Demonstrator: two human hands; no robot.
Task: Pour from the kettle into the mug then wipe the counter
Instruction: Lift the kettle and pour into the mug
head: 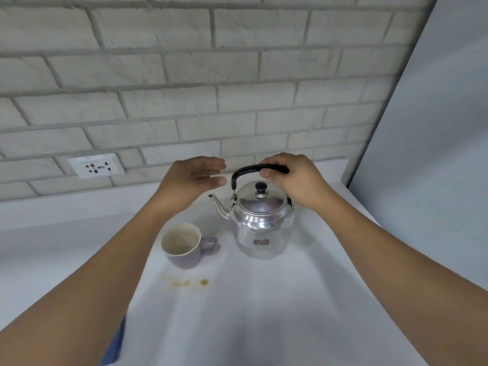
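Note:
A shiny steel kettle (261, 223) with a black arched handle and a black lid knob stands on the white counter (264, 313), spout pointing left. My right hand (293, 178) is closed around the top of its handle. A lilac mug (184, 245) with a pale inside stands upright to the kettle's left, its handle toward the kettle. My left hand (195, 178) hovers open above and behind the mug, fingers pointing right toward the kettle's handle, touching nothing. Small yellowish stains (188, 283) mark the counter in front of the mug.
A white brick wall rises behind the counter, with a power socket (96, 165) at the left. A plain panel (435, 128) closes off the right side. A blue thing (113, 347) peeks out under my left forearm at the counter's near edge.

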